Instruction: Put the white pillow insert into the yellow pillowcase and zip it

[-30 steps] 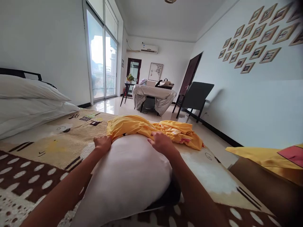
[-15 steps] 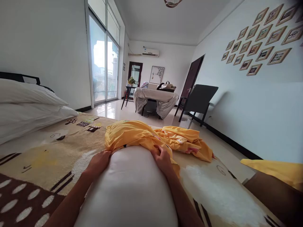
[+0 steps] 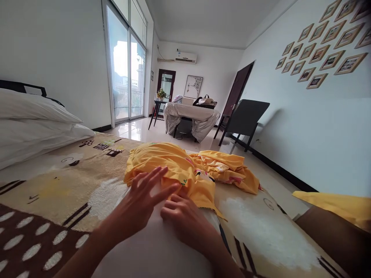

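Note:
A white pillow (image 3: 153,251) lies lengthwise on the patterned bed cover (image 3: 66,185) in front of me. A yellow pillowcase (image 3: 174,166) is drawn over its far end, its loose part bunched to the right. My left hand (image 3: 142,199) lies flat on the pillow top with fingers spread, its fingertips on the edge of the yellow cloth. My right hand (image 3: 181,220) sits beside it with fingers curled, pinching the pillowcase's edge.
Stacked white pillows (image 3: 34,123) lie at the left by the headboard. Beyond the bed are a covered table (image 3: 191,117), a dark chair (image 3: 243,119) and sliding glass doors (image 3: 124,65). Framed pictures (image 3: 321,58) hang on the right wall. More yellow cloth (image 3: 339,202) shows at the lower right.
Both hands left the pillow's sides and came together on its top. The yellow pillowcase has come further down over the pillow towards me.

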`<state>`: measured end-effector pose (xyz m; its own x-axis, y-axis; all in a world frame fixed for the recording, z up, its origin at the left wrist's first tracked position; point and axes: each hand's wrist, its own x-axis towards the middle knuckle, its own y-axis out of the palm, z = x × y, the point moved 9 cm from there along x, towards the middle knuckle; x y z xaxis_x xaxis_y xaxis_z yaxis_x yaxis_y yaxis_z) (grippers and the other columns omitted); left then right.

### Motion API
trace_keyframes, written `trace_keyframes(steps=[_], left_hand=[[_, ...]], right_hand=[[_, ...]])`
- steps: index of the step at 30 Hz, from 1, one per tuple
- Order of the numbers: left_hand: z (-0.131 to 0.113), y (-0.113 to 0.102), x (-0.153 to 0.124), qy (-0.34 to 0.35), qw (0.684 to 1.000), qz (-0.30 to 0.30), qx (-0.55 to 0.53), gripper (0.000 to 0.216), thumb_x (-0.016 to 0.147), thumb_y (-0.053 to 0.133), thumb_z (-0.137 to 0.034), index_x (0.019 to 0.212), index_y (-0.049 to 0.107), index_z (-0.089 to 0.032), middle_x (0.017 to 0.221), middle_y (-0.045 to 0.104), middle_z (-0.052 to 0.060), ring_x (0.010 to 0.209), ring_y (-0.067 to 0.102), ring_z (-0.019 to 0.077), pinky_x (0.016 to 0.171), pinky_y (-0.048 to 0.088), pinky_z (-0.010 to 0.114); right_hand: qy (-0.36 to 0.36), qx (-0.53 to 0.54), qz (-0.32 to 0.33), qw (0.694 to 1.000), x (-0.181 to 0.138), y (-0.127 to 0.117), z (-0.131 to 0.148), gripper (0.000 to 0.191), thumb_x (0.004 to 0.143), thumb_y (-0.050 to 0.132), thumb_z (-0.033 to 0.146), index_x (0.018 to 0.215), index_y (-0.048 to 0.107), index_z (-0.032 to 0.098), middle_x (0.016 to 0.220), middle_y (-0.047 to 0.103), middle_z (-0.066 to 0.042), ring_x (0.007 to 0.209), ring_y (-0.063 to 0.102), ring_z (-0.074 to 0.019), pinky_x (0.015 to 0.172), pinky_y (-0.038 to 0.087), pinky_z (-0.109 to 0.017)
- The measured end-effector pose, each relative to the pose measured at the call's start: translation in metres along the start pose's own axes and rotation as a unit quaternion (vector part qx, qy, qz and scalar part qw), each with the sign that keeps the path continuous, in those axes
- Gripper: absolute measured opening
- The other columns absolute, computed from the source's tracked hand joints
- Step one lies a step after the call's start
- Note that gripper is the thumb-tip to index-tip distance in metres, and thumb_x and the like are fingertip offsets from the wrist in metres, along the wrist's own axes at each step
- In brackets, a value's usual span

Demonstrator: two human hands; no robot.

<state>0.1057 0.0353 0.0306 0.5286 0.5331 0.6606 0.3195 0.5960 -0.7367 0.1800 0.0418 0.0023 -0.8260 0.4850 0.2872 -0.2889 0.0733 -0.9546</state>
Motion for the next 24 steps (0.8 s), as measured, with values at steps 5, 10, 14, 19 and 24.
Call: trace_keyframes(steps=[5,10,14,19,24], left_hand=[[-0.003,0.027,0.0,-0.009,1.0,-0.008,-0.009,0.06,0.087,0.043,-0.006,0.141,0.039,-0.032,0.16,0.007,0.011,0.145,0.017,0.0287,0.11,0.022,0.047],[0.011,0.044,0.001,-0.051,0.991,0.042,-0.118,0.042,0.092,0.036,-0.011,0.129,0.051,-0.024,0.155,0.027,0.01,0.142,0.028,0.0245,0.111,0.026,0.043],[0.01,0.058,-0.001,-0.105,0.959,0.113,-0.24,0.051,0.093,0.039,-0.017,0.143,0.033,-0.019,0.136,0.054,0.01,0.123,0.051,0.0187,0.106,0.036,0.036],[0.006,0.07,-0.004,-0.123,0.941,0.174,-0.264,0.06,0.09,0.046,-0.018,0.147,0.031,-0.031,0.126,0.057,0.007,0.114,0.053,0.0229,0.103,0.039,0.038],[0.003,0.072,-0.006,-0.106,0.947,0.199,-0.23,0.042,0.092,0.049,-0.023,0.132,0.05,-0.032,0.112,0.06,0.004,0.102,0.056,0.0205,0.096,0.039,0.036]], right_hand=[[-0.016,-0.041,0.038,0.998,0.003,0.013,0.011,0.02,0.084,0.05,0.005,0.089,0.062,0.019,0.09,0.067,-0.001,0.092,0.053,-0.0169,0.088,0.036,-0.031],[-0.038,-0.07,0.025,0.996,0.003,0.015,0.016,0.016,0.086,0.051,0.009,0.089,0.063,0.018,0.09,0.068,-0.003,0.093,0.053,-0.0181,0.096,0.034,-0.034],[-0.033,-0.079,0.028,0.996,0.004,0.014,0.017,0.015,0.088,0.05,0.011,0.088,0.064,0.018,0.09,0.068,-0.003,0.094,0.053,-0.0185,0.093,0.036,-0.033],[-0.037,-0.081,0.037,0.995,0.007,0.018,0.024,0.016,0.093,0.049,0.016,0.088,0.064,0.018,0.092,0.068,-0.002,0.094,0.053,-0.0183,0.092,0.037,-0.033],[-0.024,-0.097,0.057,0.993,0.009,0.026,0.026,0.016,0.093,0.05,0.018,0.089,0.065,0.017,0.095,0.069,-0.003,0.093,0.054,-0.0195,0.091,0.038,-0.036]])
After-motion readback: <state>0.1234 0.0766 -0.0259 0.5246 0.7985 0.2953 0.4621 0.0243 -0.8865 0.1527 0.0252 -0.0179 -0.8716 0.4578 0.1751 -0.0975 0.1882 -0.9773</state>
